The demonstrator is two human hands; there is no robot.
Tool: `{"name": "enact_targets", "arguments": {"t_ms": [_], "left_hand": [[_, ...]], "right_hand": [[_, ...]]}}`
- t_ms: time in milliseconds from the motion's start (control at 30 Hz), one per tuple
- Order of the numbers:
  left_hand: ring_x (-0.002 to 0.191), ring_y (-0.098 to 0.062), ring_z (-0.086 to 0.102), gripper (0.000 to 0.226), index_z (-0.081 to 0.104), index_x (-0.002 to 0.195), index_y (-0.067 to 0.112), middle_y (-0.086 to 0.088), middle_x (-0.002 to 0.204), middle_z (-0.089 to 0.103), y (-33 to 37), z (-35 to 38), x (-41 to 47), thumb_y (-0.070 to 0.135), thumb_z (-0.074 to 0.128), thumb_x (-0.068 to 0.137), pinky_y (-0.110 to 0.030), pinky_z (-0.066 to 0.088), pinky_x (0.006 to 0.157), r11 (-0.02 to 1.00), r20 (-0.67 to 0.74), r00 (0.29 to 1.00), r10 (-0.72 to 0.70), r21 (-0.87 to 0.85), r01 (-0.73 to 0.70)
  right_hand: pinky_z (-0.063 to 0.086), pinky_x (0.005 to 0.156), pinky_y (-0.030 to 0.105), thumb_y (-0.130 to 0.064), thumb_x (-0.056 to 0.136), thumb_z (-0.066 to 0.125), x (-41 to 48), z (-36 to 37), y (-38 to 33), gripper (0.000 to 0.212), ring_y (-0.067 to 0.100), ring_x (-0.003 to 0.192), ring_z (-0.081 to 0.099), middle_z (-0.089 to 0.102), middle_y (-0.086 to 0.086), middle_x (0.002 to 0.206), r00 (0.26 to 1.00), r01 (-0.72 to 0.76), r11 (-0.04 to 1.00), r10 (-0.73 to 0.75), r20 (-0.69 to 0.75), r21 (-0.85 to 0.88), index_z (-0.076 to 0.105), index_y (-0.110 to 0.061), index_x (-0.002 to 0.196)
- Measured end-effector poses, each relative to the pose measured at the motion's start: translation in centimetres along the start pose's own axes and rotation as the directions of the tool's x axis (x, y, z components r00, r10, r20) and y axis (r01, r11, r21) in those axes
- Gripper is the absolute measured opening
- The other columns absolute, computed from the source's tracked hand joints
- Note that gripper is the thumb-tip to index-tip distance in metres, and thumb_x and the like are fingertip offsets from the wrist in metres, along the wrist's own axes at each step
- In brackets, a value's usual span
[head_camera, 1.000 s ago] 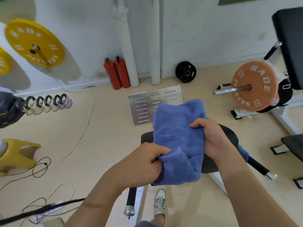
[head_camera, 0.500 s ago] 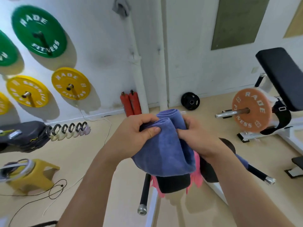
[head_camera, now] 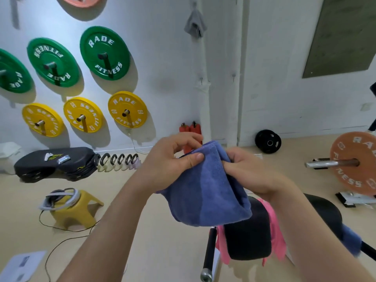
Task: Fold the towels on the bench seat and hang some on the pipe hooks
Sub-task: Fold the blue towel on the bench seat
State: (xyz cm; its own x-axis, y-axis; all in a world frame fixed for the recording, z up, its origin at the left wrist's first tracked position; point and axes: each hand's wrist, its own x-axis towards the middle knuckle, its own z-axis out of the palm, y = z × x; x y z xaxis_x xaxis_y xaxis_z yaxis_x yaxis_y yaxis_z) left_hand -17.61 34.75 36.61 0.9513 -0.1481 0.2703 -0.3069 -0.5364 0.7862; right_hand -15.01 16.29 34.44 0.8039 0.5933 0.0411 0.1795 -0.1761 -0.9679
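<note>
Folded blue towel (head_camera: 203, 190), plush, hanging doubled; pinched at top by left hand (head_camera: 173, 159), apparently gripped by right hand (head_camera: 250, 174).

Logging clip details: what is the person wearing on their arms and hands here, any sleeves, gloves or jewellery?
Nothing shows on them. The left grip and right grip are bare hands: no gloves, rings or markings visible, and the nails are short. The left forearm and right forearm are bare to the frame's edge, with no sleeves, watch, wristband or cables.
</note>
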Motion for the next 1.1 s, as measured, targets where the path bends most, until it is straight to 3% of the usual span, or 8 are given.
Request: {"name": "enact_targets", "arguments": {"t_ms": [200, 300, 400, 467, 533, 733, 900, 1100], "left_hand": [[0.084, -0.014, 0.068, 0.005, 0.072, 0.086, 0.021, 0.002, 0.084, 0.072, -4.3, -6.0, 2.1, 0.018, 0.069, 0.084, -0.031, 0.054, 0.079, 0.997, 0.038, 0.999, -0.023, -0.073, 0.026], [0.079, -0.005, 0.065, 0.013, 0.072, 0.084, 0.023, 0.005, 0.082, 0.071, -7.7, -8.9, 3.7, 0.012, 0.066, 0.085, -0.019, 0.051, 0.074, 0.998, -0.033, 0.999, 0.006, -0.07, -0.008], [0.076, 0.0, 0.063, 0.011, 0.072, 0.087, 0.019, 0.006, 0.081, 0.072, -10.7, -12.0, 5.3, 0.01, 0.066, 0.085, -0.013, 0.049, 0.07, 0.993, -0.135, 0.991, 0.001, -0.114, -0.016], [0.074, 0.0, 0.063, 0.014, 0.071, 0.085, 0.022, 0.009, 0.079, 0.072, -12.5, -13.9, 6.3, 0.009, 0.067, 0.084, -0.012, 0.049, 0.068, 0.983, -0.18, 0.984, -0.016, -0.181, -0.017], [0.07, 0.0, 0.062, 0.019, 0.07, 0.081, 0.025, 0.014, 0.072, 0.071, -13.9, -15.4, 7.2, 0.006, 0.067, 0.084, -0.013, 0.049, 0.066, 0.97, -0.194, 0.981, -0.016, -0.242, -0.032], [0.084, -0.01, 0.065, 0.013, 0.07, 0.092, 0.021, 0.005, 0.086, 0.072, -17.2, -18.9, 9.0, 0.015, 0.07, 0.081, -0.019, 0.051, 0.075, 0.95, -0.111, 0.992, 0.056, -0.301, -0.087], [0.095, -0.024, 0.066, 0.02, 0.073, 0.094, 0.014, -0.008, 0.096, 0.071, -18.7, -20.1, 11.2, 0.023, 0.073, 0.076, -0.034, 0.054, 0.083, 0.946, 0.083, 0.989, 0.126, -0.311, -0.095], [0.075, -0.004, 0.067, 0.011, 0.075, 0.082, 0.019, 0.003, 0.08, 0.075, -20.7, -20.8, 16.6, 0.009, 0.07, 0.08, -0.017, 0.052, 0.068, 0.927, -0.145, 0.989, -0.016, -0.374, -0.039]], "right_hand": [[0.049, 0.075, 0.039, -0.032, 0.094, 0.057, 6.7, 2.8, -0.5, 0.024, 0.02, 0.076, 0.062, 0.069, 0.021, 0.091, 0.999, -0.032, 0.999, 0.032, 0.001, -0.032, 0.072, -0.013, 0.091], [0.051, 0.073, 0.029, -0.028, 0.089, 0.064, 10.5, 5.2, -0.6, 0.011, 0.009, 0.079, 0.065, 0.072, 0.006, 0.091, 0.989, 0.011, 0.999, -0.018, -0.147, -0.048, 0.067, -0.025, 0.099], [0.051, 0.079, 0.024, -0.02, 0.091, 0.061, 13.7, 7.5, -0.7, 0.021, 0.005, 0.09, 0.064, 0.065, -0.006, 0.101, 0.933, 0.131, 0.99, -0.14, -0.331, -0.049, 0.051, -0.037, 0.1], [0.047, 0.075, 0.017, -0.028, 0.095, 0.056, 15.5, 8.9, -1.3, 0.006, 0.007, 0.082, 0.058, 0.061, -0.003, 0.1, 0.936, 0.177, 0.982, -0.187, -0.298, -0.061, 0.054, -0.032, 0.098], [0.046, 0.072, 0.015, -0.038, 0.089, 0.059, 17.3, 9.8, -1.6, 0.015, 0.005, 0.079, 0.057, 0.063, -0.009, 0.09, 0.954, 0.147, 0.973, -0.187, -0.236, -0.178, 0.061, -0.025, 0.096], [0.048, 0.065, 0.038, -0.02, 0.081, 0.073, 22.2, 11.2, -2.1, 0.008, 0.013, 0.067, 0.06, 0.066, -0.004, 0.069, 0.886, 0.118, 0.889, -0.296, -0.358, -0.442, 0.071, -0.018, 0.074], [0.045, 0.062, 0.023, -0.029, 0.071, 0.069, 25.1, 10.2, -2.2, 0.008, 0.004, 0.069, 0.061, 0.067, -0.017, 0.072, 0.9, 0.135, 0.844, -0.324, -0.291, -0.52, 0.073, -0.023, 0.075], [0.048, 0.063, 0.039, -0.042, 0.075, 0.076, 29.7, 6.1, -0.8, 0.026, 0.015, 0.064, 0.058, 0.062, -0.002, 0.066, 0.951, 0.078, 0.801, -0.239, -0.197, -0.594, 0.067, -0.02, 0.065]]}}
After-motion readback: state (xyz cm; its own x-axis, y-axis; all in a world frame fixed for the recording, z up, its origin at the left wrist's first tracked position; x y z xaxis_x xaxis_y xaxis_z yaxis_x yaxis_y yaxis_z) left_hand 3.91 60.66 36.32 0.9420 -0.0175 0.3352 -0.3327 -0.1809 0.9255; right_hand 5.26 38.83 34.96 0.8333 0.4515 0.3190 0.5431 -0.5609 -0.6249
